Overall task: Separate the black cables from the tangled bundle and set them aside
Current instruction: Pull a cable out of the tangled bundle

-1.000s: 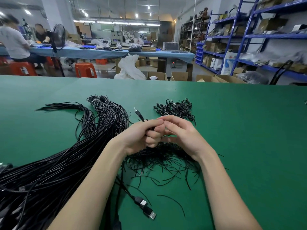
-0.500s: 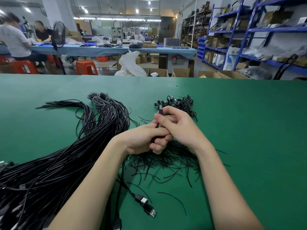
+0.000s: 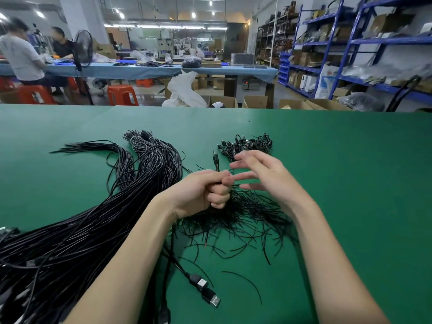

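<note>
Head view: left hand (image 3: 203, 190) is fisted round a black cable (image 3: 216, 161) over the middle of the table (image 3: 350, 183). The cable's plug end sticks up out of the fist, tipped a little toward the far edge; its long axis runs near-upright there. The rest of it drops below the fist, where I can't follow it into the loose tangle (image 3: 238, 220).

Right hand (image 3: 264, 176) is beside the left fist, fingers (image 3: 244, 157) spread and straight, holding nothing. They're blurred, so contact with the left knuckles can't be called. The plug is just left of those fingertips and slightly farther from the person, so the right hand is the free one and nearest to take it.

Small pile of short plugged cables (image 3: 247, 143) lies just beyond the right hand toward the far edge; I'd guess that's the set-aside spot. The big bundle of long cables (image 3: 93, 218) runs from the near-left corner toward the far edge, left of both hands. Two joined USB plugs (image 3: 205, 291) lie near the near edge between the forearms.
</note>
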### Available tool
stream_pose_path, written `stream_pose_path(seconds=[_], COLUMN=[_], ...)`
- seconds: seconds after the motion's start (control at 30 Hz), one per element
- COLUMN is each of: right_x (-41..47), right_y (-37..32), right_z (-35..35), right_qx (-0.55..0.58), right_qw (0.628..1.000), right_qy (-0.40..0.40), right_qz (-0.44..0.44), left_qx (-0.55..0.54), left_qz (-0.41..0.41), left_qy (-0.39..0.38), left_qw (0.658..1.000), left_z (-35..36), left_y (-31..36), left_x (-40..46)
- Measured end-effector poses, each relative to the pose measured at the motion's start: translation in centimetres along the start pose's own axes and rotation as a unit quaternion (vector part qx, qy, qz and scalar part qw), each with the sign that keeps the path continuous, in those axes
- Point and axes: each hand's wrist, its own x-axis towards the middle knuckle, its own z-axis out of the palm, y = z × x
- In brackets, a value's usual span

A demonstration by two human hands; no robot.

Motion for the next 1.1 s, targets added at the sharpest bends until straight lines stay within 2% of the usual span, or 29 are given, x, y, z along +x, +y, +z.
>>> stream_pose_path(seconds=[0.07, 0.13, 0.3, 0.5, 0.7, 0.83, 0.97, 1.1], right_x=[-0.3, -0.5, -0.3, 0.1, 0.3, 0.7, 0.4, 0.3], right_y=[0.2, 0.4, 1.6, 2.1, 2.3, 2.5, 2.4, 2.3], right_z=[0.2, 1.1, 2.5, 2.6, 2.9, 2.9, 1.7, 1.5], right_qx=[0.017, 0.003, 0.023, 0.069, 0.109, 0.063, 0.028, -0.074], right_qw=[0.998, 0.996, 0.999, 0.997, 0.993, 0.993, 0.996, 0.986], right_qy=[-0.061, -0.086, -0.049, -0.034, 0.036, 0.097, 0.078, 0.122], right_qz=[0.011, 0.0, 0.007, 0.027, 0.019, -0.009, -0.027, -0.082], left_qx=[0.034, 0.08, 0.094, 0.086, 0.095, 0.119, 0.039, 0.003], left_qz=[-0.016, -0.033, -0.037, -0.007, 0.038, 0.072, 0.084, 0.078], left_qy=[-0.03, -0.058, -0.075, -0.059, 0.011, 0.09, 0.152, 0.188], left_qw=[0.999, 0.995, 0.992, 0.995, 0.995, 0.986, 0.984, 0.979], left_z=[0.2, 0.7, 0.7, 1.1, 1.7, 1.7, 0.9, 0.8], left_y=[-0.1, -0.2, -0.1, -0.2, -0.5, -0.8, -0.7, -0.9], left_x=[0.2, 0.4, 0.1, 0.0, 0.8, 1.4, 1.6, 1.8])
